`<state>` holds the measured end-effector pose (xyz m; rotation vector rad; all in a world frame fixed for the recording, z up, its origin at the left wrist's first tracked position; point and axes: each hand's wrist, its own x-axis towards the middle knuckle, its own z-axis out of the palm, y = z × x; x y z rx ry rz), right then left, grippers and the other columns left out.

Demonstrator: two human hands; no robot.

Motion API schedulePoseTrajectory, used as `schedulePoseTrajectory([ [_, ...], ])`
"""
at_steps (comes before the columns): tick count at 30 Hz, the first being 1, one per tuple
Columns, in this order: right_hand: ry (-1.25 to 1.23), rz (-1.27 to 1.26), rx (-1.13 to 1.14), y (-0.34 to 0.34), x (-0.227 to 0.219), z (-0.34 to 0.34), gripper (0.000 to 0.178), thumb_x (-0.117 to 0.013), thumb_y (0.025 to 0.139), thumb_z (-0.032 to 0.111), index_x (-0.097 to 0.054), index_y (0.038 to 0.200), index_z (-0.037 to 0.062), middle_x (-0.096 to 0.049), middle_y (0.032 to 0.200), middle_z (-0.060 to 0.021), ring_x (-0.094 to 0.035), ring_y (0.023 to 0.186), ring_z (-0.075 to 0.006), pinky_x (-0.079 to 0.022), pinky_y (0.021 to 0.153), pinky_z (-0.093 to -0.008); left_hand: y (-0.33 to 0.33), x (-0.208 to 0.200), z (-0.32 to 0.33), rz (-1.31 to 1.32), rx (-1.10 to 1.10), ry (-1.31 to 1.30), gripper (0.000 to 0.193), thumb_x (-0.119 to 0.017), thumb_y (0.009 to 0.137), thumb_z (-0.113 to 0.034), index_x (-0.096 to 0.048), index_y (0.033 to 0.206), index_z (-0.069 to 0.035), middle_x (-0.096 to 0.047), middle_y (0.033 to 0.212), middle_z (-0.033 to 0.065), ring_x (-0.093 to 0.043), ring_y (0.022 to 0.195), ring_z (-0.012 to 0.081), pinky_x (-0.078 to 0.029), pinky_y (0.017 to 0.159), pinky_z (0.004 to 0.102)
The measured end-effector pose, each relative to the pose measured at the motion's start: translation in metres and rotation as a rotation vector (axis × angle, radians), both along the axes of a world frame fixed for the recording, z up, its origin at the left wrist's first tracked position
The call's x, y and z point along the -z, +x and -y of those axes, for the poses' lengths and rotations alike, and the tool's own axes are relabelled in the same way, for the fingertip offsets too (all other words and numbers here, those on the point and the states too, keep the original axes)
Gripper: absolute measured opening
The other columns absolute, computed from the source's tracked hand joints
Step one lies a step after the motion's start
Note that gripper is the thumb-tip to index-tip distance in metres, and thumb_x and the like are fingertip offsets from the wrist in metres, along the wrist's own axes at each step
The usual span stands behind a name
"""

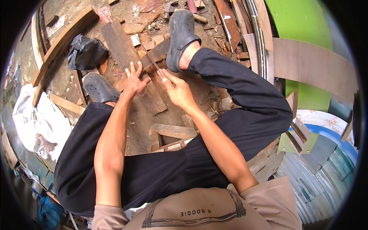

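My right hand [178, 91] is closed on a thin, dark, blade-like tool [151, 58], which slants up and left away from my fingers. Whether it is a saw or a knife I cannot make out. To its left my left hand [135, 81] lies with fingers spread over a piece of wood, partly hiding it. A brown wooden board [153, 100] extends below the hands. Beyond them a dark plank [159, 53] runs toward my right shoe [181, 38], a grey clog. Another flat brown board [117, 44] lies at the upper left.
A hammer [169, 8] rests on the ground past the right clog. My left clog [100, 89] stands near a black plastic bag [87, 53] and curved wooden strips [71, 32]. White cloth [36, 122] lies at left. Wood offcuts [174, 131] lie between my legs; a green panel [299, 19] stands right.
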<state>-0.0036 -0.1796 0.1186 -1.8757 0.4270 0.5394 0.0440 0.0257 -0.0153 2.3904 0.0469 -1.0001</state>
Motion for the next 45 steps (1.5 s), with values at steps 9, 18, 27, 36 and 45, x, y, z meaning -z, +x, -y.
schedulePoseTrajectory([
  [9,-0.050,0.004,-0.021,-0.010,0.010,0.007,0.040,-0.056,0.105,0.027,-0.061,0.142,0.0113,-0.067,0.134,-0.0182,-0.065,0.125,-0.0296,-0.049,0.103,-0.0343,0.003,-0.007,0.006,-0.041,0.023,0.014,0.101,-0.073,0.088,-0.048,-0.013,0.167,-0.024,0.005,0.172,0.0205,0.003,0.154,0.0538,-0.020,0.125,0.0582],
  [18,-0.006,-0.095,-0.023,-0.074,-0.050,0.036,0.044,-0.058,0.105,0.025,-0.057,0.146,0.0076,-0.063,0.142,-0.0170,-0.057,0.135,-0.0253,-0.044,0.110,-0.0338,-0.001,-0.001,-0.003,-0.058,-0.018,0.011,0.104,-0.073,0.087,-0.050,-0.012,0.167,-0.023,0.007,0.172,0.0204,0.006,0.154,0.0534,-0.019,0.125,0.0591],
  [27,0.068,0.081,0.034,0.011,0.024,-0.011,0.041,-0.055,0.106,0.026,-0.060,0.142,0.0094,-0.064,0.138,-0.0170,-0.061,0.130,-0.0290,-0.047,0.106,-0.0338,0.003,-0.002,0.005,-0.044,-0.011,-0.022,0.102,-0.074,0.088,-0.046,-0.013,0.167,-0.023,0.009,0.172,0.0207,0.005,0.154,0.0550,-0.020,0.125,0.0583],
  [36,-0.017,0.000,-0.053,-0.074,-0.041,0.038,0.041,-0.056,0.105,0.020,-0.059,0.143,0.0041,-0.065,0.138,-0.0176,-0.060,0.132,-0.0254,-0.045,0.109,-0.0343,-0.002,-0.007,0.001,-0.058,-0.008,0.039,0.105,-0.074,0.087,-0.046,-0.010,0.167,-0.024,0.008,0.171,0.0215,0.004,0.154,0.0552,-0.019,0.126,0.0583],
  [45,-0.045,0.020,-0.029,-0.022,-0.022,0.013,0.039,-0.057,0.104,0.027,-0.063,0.141,0.0126,-0.069,0.130,-0.0170,-0.065,0.125,-0.0289,-0.049,0.103,-0.0352,-0.002,0.003,-0.003,-0.030,-0.047,-0.042,0.105,-0.075,0.086,-0.047,-0.013,0.167,-0.023,0.009,0.172,0.0207,0.006,0.154,0.0542,-0.019,0.126,0.0577],
])
